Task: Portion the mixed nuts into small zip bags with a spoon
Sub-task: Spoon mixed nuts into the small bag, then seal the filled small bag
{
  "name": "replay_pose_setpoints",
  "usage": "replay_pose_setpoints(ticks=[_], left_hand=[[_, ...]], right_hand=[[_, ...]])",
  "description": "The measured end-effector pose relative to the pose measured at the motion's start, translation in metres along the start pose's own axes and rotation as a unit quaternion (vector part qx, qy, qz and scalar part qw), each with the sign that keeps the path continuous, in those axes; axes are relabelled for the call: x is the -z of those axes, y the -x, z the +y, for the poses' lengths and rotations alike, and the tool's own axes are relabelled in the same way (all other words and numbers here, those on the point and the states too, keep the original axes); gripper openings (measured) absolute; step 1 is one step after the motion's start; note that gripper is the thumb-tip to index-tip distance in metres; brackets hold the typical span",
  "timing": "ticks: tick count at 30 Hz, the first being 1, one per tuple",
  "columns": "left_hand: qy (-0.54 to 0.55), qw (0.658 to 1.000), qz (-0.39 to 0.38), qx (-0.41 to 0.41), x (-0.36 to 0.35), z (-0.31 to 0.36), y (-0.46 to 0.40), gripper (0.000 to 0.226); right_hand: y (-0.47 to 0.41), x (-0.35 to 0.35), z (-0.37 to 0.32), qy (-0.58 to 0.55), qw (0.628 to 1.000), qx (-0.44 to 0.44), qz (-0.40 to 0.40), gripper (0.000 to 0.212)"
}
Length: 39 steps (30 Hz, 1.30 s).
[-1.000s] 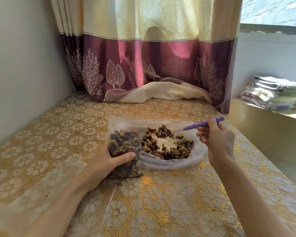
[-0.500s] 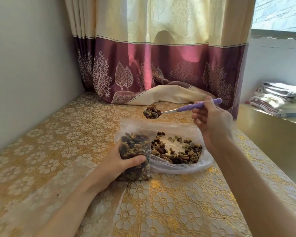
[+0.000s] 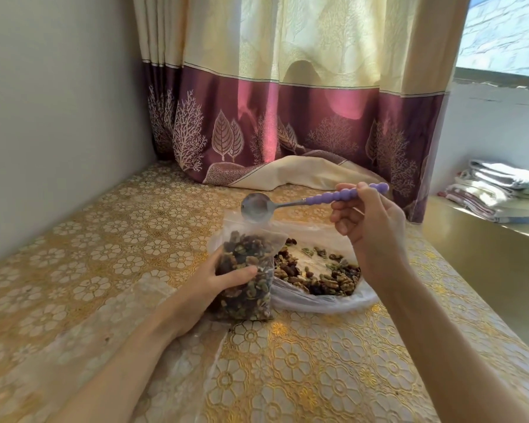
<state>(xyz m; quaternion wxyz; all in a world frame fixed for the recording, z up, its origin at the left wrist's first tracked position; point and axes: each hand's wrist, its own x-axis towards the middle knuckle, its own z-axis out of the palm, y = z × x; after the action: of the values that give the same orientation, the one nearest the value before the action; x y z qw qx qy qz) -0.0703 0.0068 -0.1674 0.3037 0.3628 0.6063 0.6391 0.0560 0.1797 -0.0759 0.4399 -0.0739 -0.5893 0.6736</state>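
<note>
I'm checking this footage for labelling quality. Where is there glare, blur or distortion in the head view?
Head view: sunlight glares off the gold tablecloth in front; the window and towels are overexposed; wide-angle bending curves the wall and forearms; the spoon bowl looks slightly blurred.

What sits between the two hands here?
In the head view, the small zip bag, gripped by the left hand, and the big open nut bag before the right hand.

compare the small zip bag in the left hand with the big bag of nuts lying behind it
The small clear zip bag stands upright, gripped by the left hand, packed nearly full. The large clear plastic bag lies flat on the gold floral tablecloth, spread open, its nuts in a thin layer. Both hold the same mixed nuts.
</note>
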Motion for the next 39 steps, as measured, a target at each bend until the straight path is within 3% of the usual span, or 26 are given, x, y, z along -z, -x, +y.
replay_pose_setpoints(ticks=[5, 12, 16, 20, 25, 30, 35, 39], left_hand=[[0.024, 1.000, -0.006, -0.001, 0.003, 0.004, 0.002, 0.059], [0.079, 0.995, 0.047, -0.046, -0.004, 0.012, 0.000, 0.069], [0.029, 0.998, 0.038, -0.042, -0.011, 0.012, -0.001, 0.092], [-0.056, 0.998, -0.006, -0.014, -0.014, 0.013, 0.003, 0.083], [-0.091, 0.996, 0.001, -0.008, -0.013, 0.015, 0.006, 0.063], [-0.082, 0.994, 0.063, -0.037, -0.023, 0.019, 0.006, 0.059], [-0.100, 0.995, -0.009, -0.006, -0.028, 0.018, 0.008, 0.056], [-0.131, 0.990, -0.048, 0.028, -0.019, 0.021, 0.008, 0.059]], right_hand=[[-0.001, 0.019, -0.001, -0.038, 0.996, -0.041, 0.072, 0.031], [0.017, 0.063, 0.012, 0.046, 0.978, -0.095, 0.178, 0.028], [0.029, 0.081, 0.023, 0.094, 0.969, -0.128, 0.188, 0.027], [0.036, 0.088, 0.032, 0.180, 0.963, -0.129, 0.154, 0.028], [0.039, 0.093, 0.041, 0.364, 0.910, -0.079, 0.185, 0.011], [0.045, 0.087, 0.042, 0.515, 0.844, -0.007, 0.150, 0.012], [0.052, 0.057, 0.031, 0.505, 0.839, 0.184, 0.077, 0.018], [0.057, 0.039, 0.032, 0.553, 0.791, 0.255, 0.054, 0.034]])
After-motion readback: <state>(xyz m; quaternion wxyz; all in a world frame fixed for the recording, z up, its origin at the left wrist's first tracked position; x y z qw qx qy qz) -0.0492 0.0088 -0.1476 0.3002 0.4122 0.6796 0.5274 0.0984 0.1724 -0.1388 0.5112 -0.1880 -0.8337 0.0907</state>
